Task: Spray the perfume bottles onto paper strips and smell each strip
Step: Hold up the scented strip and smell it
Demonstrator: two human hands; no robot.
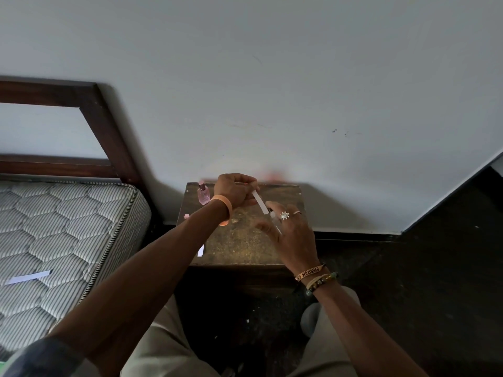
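Left grip (235, 190) pinches the paper strip (260, 203), which slants toward 5 o'clock and ends beside the right grip (291, 235), too blurred to tell whether it clasps anything. Pink bottle (203, 194) stands at the left grip's 9 o'clock.

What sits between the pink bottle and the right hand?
Head view: the left hand, pinching a paper strip, lies between pink bottle and right hand.

We see a pink perfume bottle (203, 193) standing upright at the far left corner of the wooden table (245, 240). One white paper strip (260, 203) slants above the table's far side, pinched in our left hand (236, 190). A second strip (201, 250) lies at its near left edge. A third strip (28, 277) lies flat well left of the table.
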